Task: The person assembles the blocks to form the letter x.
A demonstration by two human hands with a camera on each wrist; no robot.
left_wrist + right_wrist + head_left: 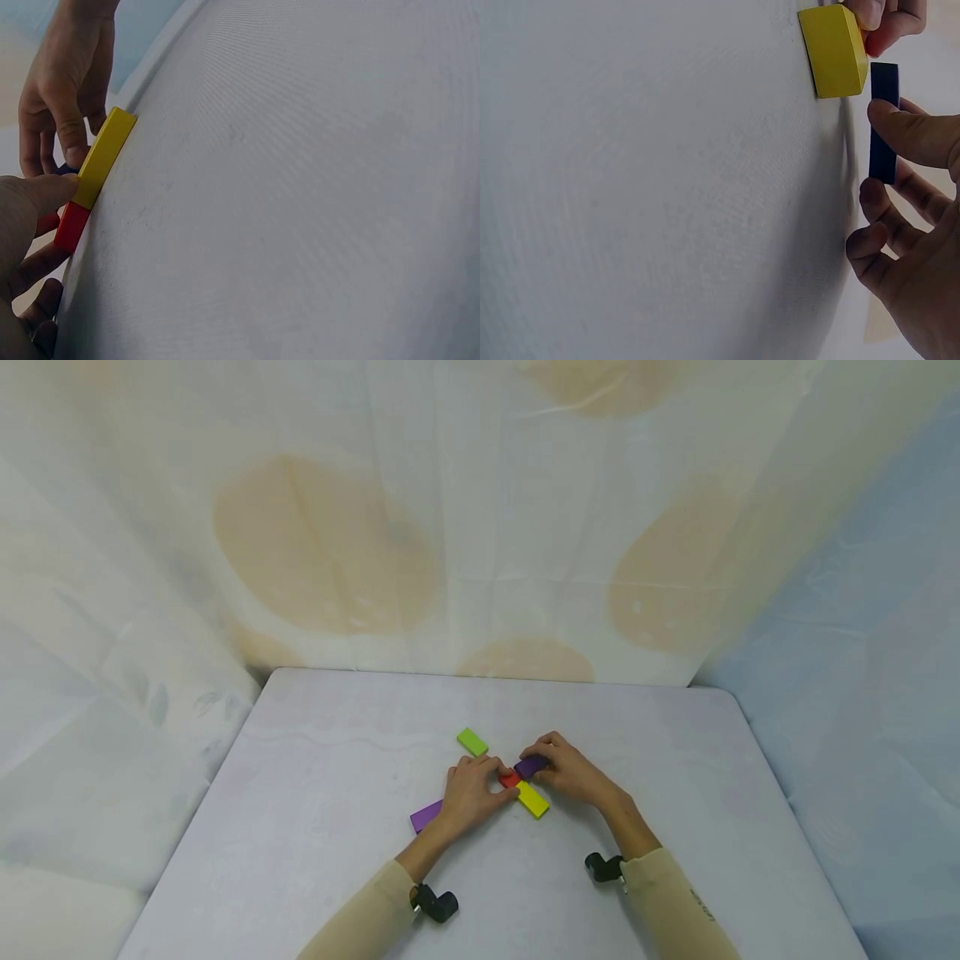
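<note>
The right hand (572,771) pinched a flat dark purple rectangular block (531,766) by its edges, held just off the white table (315,827) — likely to seat it squarely. Beside it, the left hand (471,789) gripped a small red block (509,779) abutting a flat yellow block (532,799).

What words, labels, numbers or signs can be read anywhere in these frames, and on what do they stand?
None can be read.
The blocks, yellow block and dark purple block included, show plain faces.
A small dark mark on the right sleeve is too blurred to read.
</note>
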